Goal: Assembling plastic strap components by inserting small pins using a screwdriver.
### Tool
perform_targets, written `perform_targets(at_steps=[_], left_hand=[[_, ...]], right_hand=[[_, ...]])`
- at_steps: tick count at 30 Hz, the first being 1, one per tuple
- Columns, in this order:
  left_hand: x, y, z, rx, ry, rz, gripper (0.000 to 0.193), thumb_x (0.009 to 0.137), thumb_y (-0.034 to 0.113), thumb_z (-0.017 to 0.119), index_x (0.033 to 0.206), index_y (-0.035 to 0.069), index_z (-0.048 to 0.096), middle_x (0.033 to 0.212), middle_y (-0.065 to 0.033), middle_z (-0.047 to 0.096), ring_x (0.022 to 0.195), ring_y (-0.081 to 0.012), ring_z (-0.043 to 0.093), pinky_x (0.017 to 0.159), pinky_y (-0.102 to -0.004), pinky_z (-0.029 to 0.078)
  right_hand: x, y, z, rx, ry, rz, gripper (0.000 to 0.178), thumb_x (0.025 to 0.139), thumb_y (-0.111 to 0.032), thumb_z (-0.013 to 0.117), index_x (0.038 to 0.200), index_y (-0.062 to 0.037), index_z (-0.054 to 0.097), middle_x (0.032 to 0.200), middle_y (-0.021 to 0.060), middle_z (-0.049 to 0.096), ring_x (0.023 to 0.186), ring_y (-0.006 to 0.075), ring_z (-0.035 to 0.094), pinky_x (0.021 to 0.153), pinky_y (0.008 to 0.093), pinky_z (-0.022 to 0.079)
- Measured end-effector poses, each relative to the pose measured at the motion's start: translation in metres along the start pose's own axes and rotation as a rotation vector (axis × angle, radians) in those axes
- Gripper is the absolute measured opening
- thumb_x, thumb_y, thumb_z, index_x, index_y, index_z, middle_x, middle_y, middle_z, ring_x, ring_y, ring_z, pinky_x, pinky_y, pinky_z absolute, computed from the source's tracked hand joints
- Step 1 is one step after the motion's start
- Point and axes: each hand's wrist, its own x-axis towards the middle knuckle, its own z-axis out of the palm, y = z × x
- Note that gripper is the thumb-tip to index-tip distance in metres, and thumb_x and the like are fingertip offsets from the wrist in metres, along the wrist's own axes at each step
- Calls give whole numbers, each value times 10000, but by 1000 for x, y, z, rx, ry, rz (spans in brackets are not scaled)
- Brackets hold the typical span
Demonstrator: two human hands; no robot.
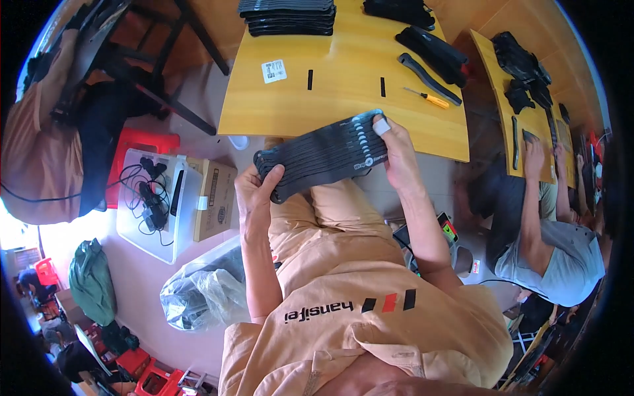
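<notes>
Tan shirt [317, 330] of the wearer lies nearest the camera, with dark lettering and one red and two black bars on the chest. Tan trousers [330, 214] show beyond it; the wearer appears seated.

Left hand [257, 191]: fingers grasping the near left end of a stack of black strips [314, 155], thumb laid across its upper face. Right hand [398, 148]: gripping the far right end, thumb on top, a white wrap [381, 127] on that thumb. The stack is held above the lap, just short of the yellow table [264, 115], tilted with its right end farther from the wearer; its layers are fanned, and pale printed marks cross the right end.

On the table: a white label [273, 71], two short black strips [310, 80], a yellow-handled screwdriver [432, 99] beside a curved black piece [429, 79], and, at the far left, a neat black pile [287, 20].

Left of the wearer: a clear bin [139, 231] containing black cables [153, 204], touching or just beside a cardboard box [214, 201]; nearer, a clear plastic bag [205, 294] with dark contents. At right, a co-worker's hand [533, 158] is at a second table [503, 99]; its grasp cannot be determined.
</notes>
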Motion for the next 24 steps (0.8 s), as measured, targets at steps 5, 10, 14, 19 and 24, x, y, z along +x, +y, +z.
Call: perform_targets(at_steps=[5,10,14,19,24], left_hand=[[8,10,-7,-18,70,55,184,800,82,621,943,-34,615,846,-55,634,738,-85,570,675,-215,456],[29,32,-6,71,5,85,189,817,77,598,971,-31,611,870,-45,633,769,-86,569,728,-226,448],[59,67,-4,283,-74,134,245,861,109,535,1080,10,580,1016,-33,590,873,-93,545,789,-237,434],[89,104,9,117,-170,17,420,872,60,425,1291,54,393,1129,-87,521,898,-133,557,851,-289,442],[133,120,9,-296,-409,15,410,845,36,468,1250,-6,418,1123,-102,532,719,-71,567,782,-279,486]], right_hand=[[4,-7,6,220,-42,182,392,893,-395,454,948,-34,596,664,-5,587,503,72,538,412,194,421],[15,-24,-10,-115,-168,137,220,850,-208,561,987,-42,606,840,16,563,605,72,547,403,160,371],[36,-54,-6,-299,-280,-337,295,693,53,494,933,-25,647,941,17,437,748,60,483,467,139,286],[60,-75,-4,-472,-272,-559,496,517,156,387,851,-56,685,940,4,394,786,63,409,513,144,243],[98,-85,-6,-482,-310,-421,447,551,131,398,886,-18,654,985,4,412,718,35,402,521,147,268]])
